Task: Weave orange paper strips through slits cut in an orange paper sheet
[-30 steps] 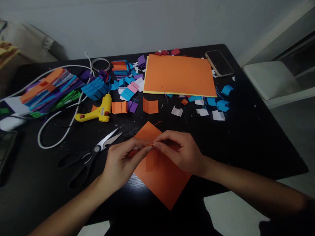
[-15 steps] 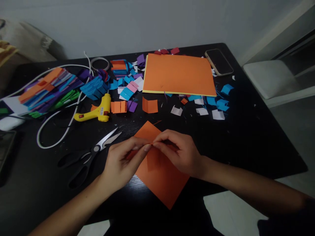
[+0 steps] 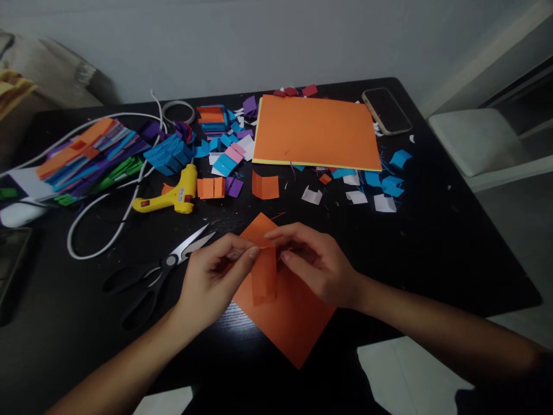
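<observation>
My left hand (image 3: 211,282) and my right hand (image 3: 317,262) meet over an orange paper sheet (image 3: 294,323) that lies at the near edge of the black table (image 3: 453,242). Between their fingertips they pinch a small folded orange paper piece (image 3: 264,274), which hangs upright above the sheet. The left thumb and forefinger hold its top left corner. The right fingers hold its top right side. Black-handled scissors (image 3: 159,271) lie just left of my left hand, blades apart.
A yellow glue gun (image 3: 170,196) with a white cable lies at mid-left. Stacks of folded coloured paper (image 3: 86,158) fill the far left. A large orange sheet (image 3: 315,132) and a phone (image 3: 386,110) sit at the back. Small paper scraps (image 3: 380,187) are scattered around.
The small orange piece, pinched flat against the sheet before, now hangs upright and visible between my fingers. Both hands have lifted slightly and spread a little apart.
</observation>
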### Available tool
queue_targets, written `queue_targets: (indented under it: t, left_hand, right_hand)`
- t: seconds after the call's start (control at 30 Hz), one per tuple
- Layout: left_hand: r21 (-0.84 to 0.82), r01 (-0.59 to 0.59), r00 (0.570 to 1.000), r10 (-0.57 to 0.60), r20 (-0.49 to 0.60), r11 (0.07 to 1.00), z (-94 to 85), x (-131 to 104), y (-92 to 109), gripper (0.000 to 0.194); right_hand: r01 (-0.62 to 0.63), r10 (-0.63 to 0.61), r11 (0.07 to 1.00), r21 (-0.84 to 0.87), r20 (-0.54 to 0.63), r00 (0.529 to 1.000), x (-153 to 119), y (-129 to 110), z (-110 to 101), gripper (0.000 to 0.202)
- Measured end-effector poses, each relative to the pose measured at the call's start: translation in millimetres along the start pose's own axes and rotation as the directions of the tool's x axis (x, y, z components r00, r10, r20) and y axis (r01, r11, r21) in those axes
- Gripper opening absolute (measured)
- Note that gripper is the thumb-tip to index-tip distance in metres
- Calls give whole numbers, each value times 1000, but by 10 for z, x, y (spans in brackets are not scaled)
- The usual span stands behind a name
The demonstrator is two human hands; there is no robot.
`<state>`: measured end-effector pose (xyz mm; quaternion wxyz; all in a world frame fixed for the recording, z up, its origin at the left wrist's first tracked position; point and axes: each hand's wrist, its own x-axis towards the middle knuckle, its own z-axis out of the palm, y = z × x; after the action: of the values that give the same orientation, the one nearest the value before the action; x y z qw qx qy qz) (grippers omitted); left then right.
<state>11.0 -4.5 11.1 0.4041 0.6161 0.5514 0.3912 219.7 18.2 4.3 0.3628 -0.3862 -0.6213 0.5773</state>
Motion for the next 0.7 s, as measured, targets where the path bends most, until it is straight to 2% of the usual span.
queue_targets:
  t: [0.13,0.2,0.3,0.37,0.5,0.7]
  left_hand:
    - [-59,81,996,-79,36,995,8,10,22,21]
    - [-62,98,994,-94,61,993,1,16,31,26]
    - [-38,67,994,-63,93,997,-21,25,34,36]
    - [-59,51,992,-43,120,997,-24,25,28,32]
    - [-161,109,986,-86,142,981,13,8,3,9]
    - [-227,112,990,-89,108,967,54,7,-15,8]
  right_hand:
    - [60,-57,995,-75,37,998,-3,-1,-19,30]
    - [69,-68,993,-91,24,997,3,8,-21,23]
    - [11,-12,999,-48,-29,1000,20,24,-6,11]
    - [-50,51,999,15,-59,997,34,32,11,10]
    - [-99,108,988,122,-69,992,46,36,30,11]
    - [-136,140,974,182,-8,990,44,38,16,14]
